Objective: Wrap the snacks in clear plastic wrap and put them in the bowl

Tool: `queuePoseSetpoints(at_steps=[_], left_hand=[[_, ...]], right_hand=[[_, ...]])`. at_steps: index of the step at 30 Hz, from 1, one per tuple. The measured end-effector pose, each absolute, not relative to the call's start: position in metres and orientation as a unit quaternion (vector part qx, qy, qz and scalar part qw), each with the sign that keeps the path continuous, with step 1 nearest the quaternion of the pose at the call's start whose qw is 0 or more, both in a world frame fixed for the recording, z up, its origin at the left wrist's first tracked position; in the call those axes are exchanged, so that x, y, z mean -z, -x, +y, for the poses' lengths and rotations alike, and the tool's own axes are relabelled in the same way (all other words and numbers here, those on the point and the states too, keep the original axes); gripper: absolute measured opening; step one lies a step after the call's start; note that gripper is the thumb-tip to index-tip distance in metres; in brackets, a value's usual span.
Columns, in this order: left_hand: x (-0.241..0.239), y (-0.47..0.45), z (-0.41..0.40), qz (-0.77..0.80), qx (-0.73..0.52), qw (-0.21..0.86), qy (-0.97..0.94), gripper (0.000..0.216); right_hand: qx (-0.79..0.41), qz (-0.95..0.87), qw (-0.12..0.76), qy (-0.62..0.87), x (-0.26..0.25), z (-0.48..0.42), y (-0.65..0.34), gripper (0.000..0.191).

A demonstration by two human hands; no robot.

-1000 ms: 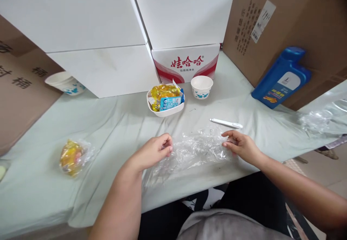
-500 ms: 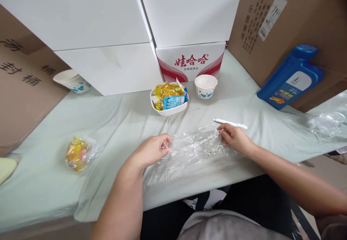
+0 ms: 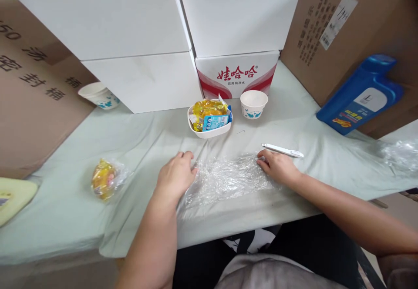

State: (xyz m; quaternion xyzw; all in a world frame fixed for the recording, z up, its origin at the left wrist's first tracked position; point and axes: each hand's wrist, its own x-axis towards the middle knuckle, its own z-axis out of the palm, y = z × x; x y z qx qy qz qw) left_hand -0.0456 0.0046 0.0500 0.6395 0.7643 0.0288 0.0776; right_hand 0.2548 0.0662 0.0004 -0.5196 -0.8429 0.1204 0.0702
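Left hand [image 3: 176, 176] lies open on the clear wrap [image 3: 228, 179]; right hand [image 3: 277, 167] (pinching? can't tell) touches its edge; smooth gently next.

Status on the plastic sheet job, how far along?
Done: one bundle of yellow snacks lies wrapped in clear film at the far left. In hand: left hand and right hand rest on opposite ends of a clear plastic sheet spread on the table. Left: the sheet holds nothing yet, and the white bowl behind it is full of packets.
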Motion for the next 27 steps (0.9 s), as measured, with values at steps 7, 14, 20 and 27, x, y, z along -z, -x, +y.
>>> queuePoseSetpoints(at_steps=[7, 14, 20, 27], left_hand=[[-0.027, -0.014, -0.010, 0.477, -0.145, 0.090, -0.862, 0.029], [0.002, -0.016, 0.003, 0.487, 0.008, 0.156, -0.860, 0.093], [-0.001, -0.016, 0.002, 0.483, -0.004, 0.159, -0.861, 0.094], [-0.002, 0.014, 0.010, 0.530, 0.006, 0.174, -0.830, 0.102]], right_hand=[[-0.077, -0.855, 0.037, 0.512, 0.002, 0.063, -0.250, 0.024], [0.051, -0.819, 0.016, 0.572, -0.010, 0.081, -0.274, 0.026], [0.025, -0.929, 0.146, 0.338, -0.005, 0.052, -0.272, 0.053], [-0.110, -0.965, 0.015, 0.239, 0.014, 0.037, -0.264, 0.089]])
